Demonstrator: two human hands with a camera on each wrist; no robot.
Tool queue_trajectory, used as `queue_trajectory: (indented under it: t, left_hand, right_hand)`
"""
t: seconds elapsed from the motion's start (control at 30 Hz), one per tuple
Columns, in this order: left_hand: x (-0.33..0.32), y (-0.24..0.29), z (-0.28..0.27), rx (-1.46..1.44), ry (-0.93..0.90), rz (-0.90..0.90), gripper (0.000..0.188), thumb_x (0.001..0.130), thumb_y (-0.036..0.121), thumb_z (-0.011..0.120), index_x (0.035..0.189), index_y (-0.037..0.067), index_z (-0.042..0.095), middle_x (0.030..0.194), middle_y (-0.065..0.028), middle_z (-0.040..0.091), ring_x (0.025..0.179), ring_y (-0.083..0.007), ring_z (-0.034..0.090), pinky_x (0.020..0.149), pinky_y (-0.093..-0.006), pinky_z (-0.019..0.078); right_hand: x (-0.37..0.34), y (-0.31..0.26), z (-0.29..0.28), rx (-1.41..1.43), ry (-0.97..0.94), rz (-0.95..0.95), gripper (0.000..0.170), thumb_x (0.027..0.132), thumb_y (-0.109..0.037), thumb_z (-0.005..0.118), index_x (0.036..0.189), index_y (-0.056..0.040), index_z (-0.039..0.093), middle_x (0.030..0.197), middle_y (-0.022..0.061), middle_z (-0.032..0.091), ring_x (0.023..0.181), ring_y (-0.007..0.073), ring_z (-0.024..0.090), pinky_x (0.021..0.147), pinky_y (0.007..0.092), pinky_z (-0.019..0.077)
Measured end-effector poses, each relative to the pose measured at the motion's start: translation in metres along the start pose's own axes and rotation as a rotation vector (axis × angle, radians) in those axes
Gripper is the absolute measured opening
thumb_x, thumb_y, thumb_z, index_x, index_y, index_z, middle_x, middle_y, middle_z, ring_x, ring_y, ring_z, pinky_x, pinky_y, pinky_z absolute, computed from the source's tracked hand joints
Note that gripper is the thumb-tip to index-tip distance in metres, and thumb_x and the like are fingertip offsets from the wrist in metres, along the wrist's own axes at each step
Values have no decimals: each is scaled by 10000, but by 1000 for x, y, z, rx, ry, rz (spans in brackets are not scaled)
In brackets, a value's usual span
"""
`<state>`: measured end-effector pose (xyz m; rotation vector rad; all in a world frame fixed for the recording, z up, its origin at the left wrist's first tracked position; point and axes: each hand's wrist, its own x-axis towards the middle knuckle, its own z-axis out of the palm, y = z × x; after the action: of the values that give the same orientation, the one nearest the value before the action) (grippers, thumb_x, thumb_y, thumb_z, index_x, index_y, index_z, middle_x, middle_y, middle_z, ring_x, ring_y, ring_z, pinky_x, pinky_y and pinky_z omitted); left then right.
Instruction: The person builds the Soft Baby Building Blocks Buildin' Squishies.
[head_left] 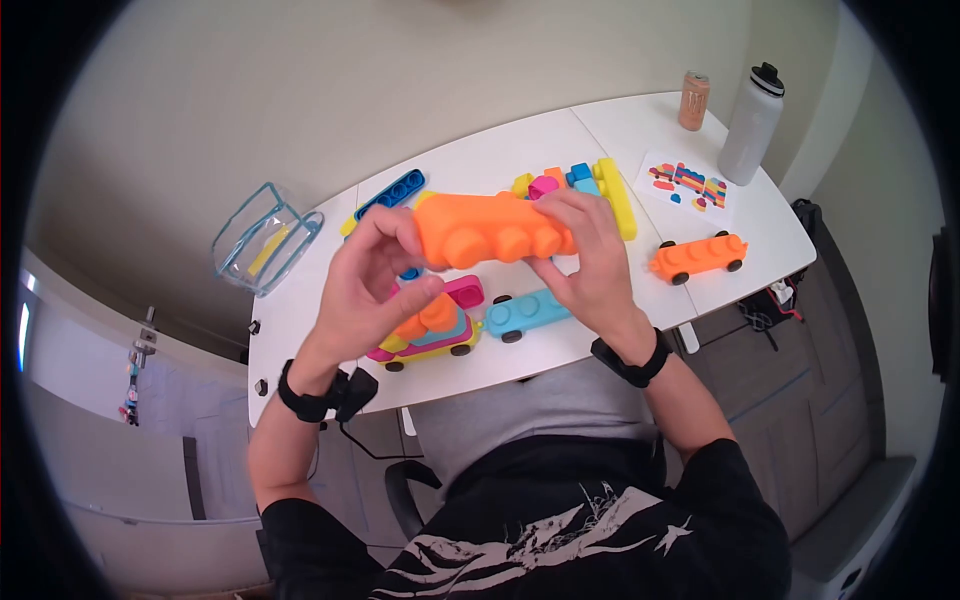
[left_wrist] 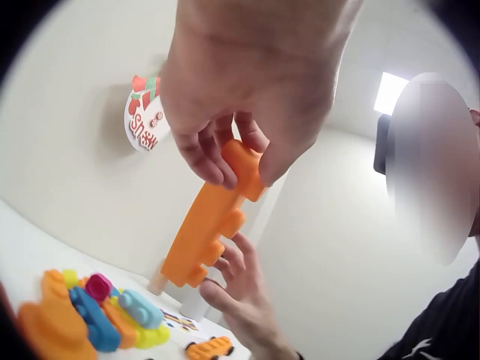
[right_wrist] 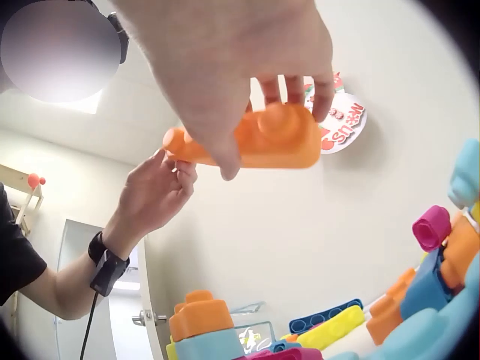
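Observation:
A long orange block (head_left: 490,228) with rounded studs is held above the table between both hands. The left hand (head_left: 372,280) grips one end, its fingers on the block in the left wrist view. At the other end the right hand (head_left: 592,262) has its thumb and fingers around the block (right_wrist: 281,139). Below stand a train car of yellow, pink and blue with orange blocks (head_left: 436,318) on top, and a light blue wheeled base (head_left: 527,313) beside it.
An orange wheeled base (head_left: 700,257) sits at the right, near a picture sheet (head_left: 688,184). A can (head_left: 694,100) and a grey bottle (head_left: 752,128) stand behind. Assorted blocks (head_left: 615,198) lie behind the hands; a clear bag (head_left: 262,240) is at the left.

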<state>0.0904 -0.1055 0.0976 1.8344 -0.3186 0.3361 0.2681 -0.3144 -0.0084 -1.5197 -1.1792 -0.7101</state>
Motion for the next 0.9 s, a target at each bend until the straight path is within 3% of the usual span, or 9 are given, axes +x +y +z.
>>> queue_trajectory:
  t: [0.1, 0.17, 0.23, 0.3, 0.37, 0.43, 0.63, 0.77, 0.9]
  left_hand:
    - [-13, 3, 9, -96, 48, -61, 373, 962, 10, 761, 1230, 55, 505, 1220, -92, 571, 1179, -194, 637, 973, -372, 581]
    - [-20, 0, 0, -72, 54, -52, 373, 973, 1, 738, 1282, 49, 534, 1371, -135, 575, 1205, -211, 656, 975, -379, 579]
    - [-19, 10, -4, 317, -3, -138, 355, 991, 1, 706, 1311, 47, 561, 1554, -174, 507, 1201, -214, 667, 961, -363, 575]
    - [-21, 9, -9, 432, 30, -147, 332, 982, 11, 705, 1297, 58, 611, 1560, -156, 553, 1208, -199, 669, 954, -351, 568]
    - [-23, 9, -13, 682, -36, -230, 357, 947, 50, 756, 1286, 67, 643, 1406, -133, 671, 1201, -235, 684, 958, -371, 567]
    - [-26, 6, -5, 826, -93, -230, 381, 924, 66, 777, 1284, 71, 654, 1338, -129, 697, 1200, -260, 687, 967, -391, 568]
    - [-36, -30, 19, 1158, -240, -49, 476, 868, 120, 827, 1312, 70, 662, 1289, -126, 710, 1249, -315, 663, 1069, -454, 525]
    - [-43, -54, 45, 1385, -301, 108, 498, 889, 187, 809, 1344, 50, 660, 1347, -120, 694, 1373, -291, 592, 1203, -507, 429]
    - [-45, -75, 59, 1566, -384, 97, 503, 919, 211, 769, 1364, 11, 646, 1386, -126, 679, 1419, -288, 554, 1240, -527, 392]
  right_hand:
    - [3, 0, -5, 44, -21, 21, 640, 776, -56, 913, 1349, -60, 629, 1335, 151, 640, 1229, 375, 630, 1029, 447, 536]
    - [12, 3, -15, 42, -105, 7, 608, 766, -33, 903, 1314, -58, 639, 1267, 152, 669, 1191, 373, 651, 1019, 450, 541]
    - [19, 7, -29, 64, -149, 42, 562, 782, -51, 899, 1285, -51, 647, 1250, 143, 689, 1181, 361, 661, 1016, 438, 542]
    - [21, 15, -45, 16, -380, 112, 531, 792, -99, 892, 1261, -86, 645, 1193, 107, 697, 1114, 344, 667, 946, 437, 553]
    - [16, 24, -53, -41, -437, 134, 504, 796, -104, 887, 1246, -101, 658, 1185, 94, 711, 1106, 335, 674, 935, 430, 562]
    - [13, 26, -58, -148, -747, 277, 497, 791, -131, 907, 1237, -92, 689, 1233, 89, 728, 1160, 319, 690, 990, 415, 566]
    - [-10, 28, -34, -199, -786, 210, 441, 765, -106, 906, 1145, -124, 682, 1080, 65, 727, 1061, 302, 705, 873, 430, 574]
    - [-16, 26, -23, -221, -856, 223, 452, 753, -104, 914, 1142, -130, 684, 1081, 52, 730, 1072, 287, 709, 876, 426, 576]
    - [-21, 30, -17, -231, -935, 279, 498, 763, -118, 917, 1191, -146, 664, 1155, 39, 724, 1144, 278, 682, 911, 423, 572]
